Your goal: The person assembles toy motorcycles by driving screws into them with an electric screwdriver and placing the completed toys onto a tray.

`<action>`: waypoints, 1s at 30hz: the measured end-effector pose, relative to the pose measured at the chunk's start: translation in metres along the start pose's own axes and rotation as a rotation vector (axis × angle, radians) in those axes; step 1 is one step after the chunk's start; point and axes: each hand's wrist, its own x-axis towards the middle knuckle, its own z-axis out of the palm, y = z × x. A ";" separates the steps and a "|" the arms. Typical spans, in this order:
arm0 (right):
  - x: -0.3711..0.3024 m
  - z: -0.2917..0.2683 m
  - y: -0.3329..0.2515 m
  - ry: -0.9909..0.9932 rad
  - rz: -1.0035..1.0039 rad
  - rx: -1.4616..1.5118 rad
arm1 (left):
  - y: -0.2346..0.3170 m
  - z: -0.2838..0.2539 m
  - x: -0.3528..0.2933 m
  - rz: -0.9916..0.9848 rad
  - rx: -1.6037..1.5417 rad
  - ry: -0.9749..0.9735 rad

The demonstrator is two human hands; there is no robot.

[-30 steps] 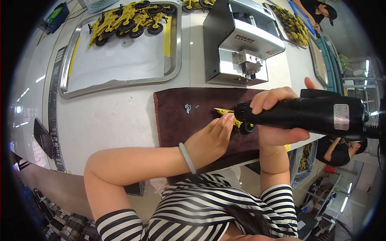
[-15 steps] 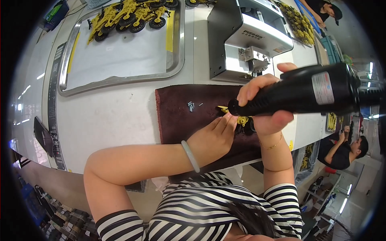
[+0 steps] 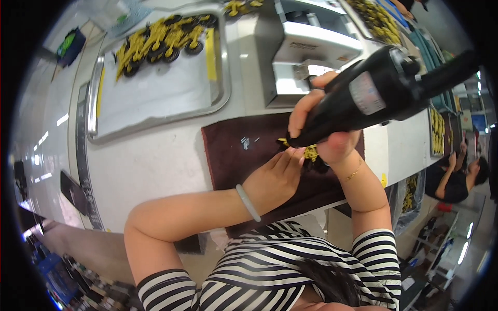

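Note:
My right hand (image 3: pixel 338 146) is wrapped round a thick black electric screwdriver (image 3: pixel 340 106), which slants down and left toward the work. Its lower end meets a small yellow model bicycle (image 3: pixel 311 152) with black wheels; the tip itself is hidden by fingers. From the left, my left hand (image 3: pixel 274 179) pinches the bicycle with its fingertips against a dark maroon cloth mat (image 3: pixel 232 168). Much of the bicycle lies behind my hands. Several small silver screws (image 3: pixel 245 143) lie on the mat left of it, with a single one slightly apart.
A metal tray (image 3: pixel 155 127) at the back left holds a heap of yellow bicycles (image 3: pixel 161 44). A silver and grey machine (image 3: pixel 290 85) stands behind the mat. More yellow parts (image 3: pixel 376 22) lie at the back right. A dark flat device (image 3: pixel 72 191) is far left. Another person (image 3: pixel 456 173) sits at right.
The screwdriver has tilted steeper, its cable end swinging up and left, and my right hand turned with it. My left hand keeps its pinch on the bicycle. The whole view has turned slightly.

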 end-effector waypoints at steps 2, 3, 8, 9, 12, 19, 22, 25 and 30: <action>-0.002 -0.003 -0.001 0.132 -0.132 0.031 | -0.003 -0.001 -0.001 0.026 0.050 -0.017; -0.003 -0.018 -0.011 0.160 -0.168 -0.048 | -0.003 -0.005 0.000 0.049 0.072 -0.052; -0.017 -0.113 -0.011 0.713 -0.211 0.334 | -0.003 -0.004 0.010 0.039 -0.047 0.004; -0.021 -0.139 0.001 0.801 -0.131 0.267 | -0.002 -0.010 0.015 0.004 -0.135 -0.015; -0.035 -0.184 0.025 0.914 -0.005 0.169 | -0.003 -0.016 0.029 -0.038 -0.263 -0.036; -0.035 -0.213 0.033 0.880 -0.067 0.218 | 0.001 -0.014 0.042 -0.238 -0.222 -0.067; -0.041 -0.215 0.042 0.918 -0.009 0.509 | 0.002 -0.022 0.026 -0.438 -0.292 -0.091; -0.039 -0.227 0.061 0.836 0.060 0.561 | 0.009 -0.052 -0.007 -0.626 -0.395 -0.066; -0.050 -0.314 0.068 0.745 0.124 0.512 | 0.028 -0.145 -0.076 -0.812 -0.569 -0.155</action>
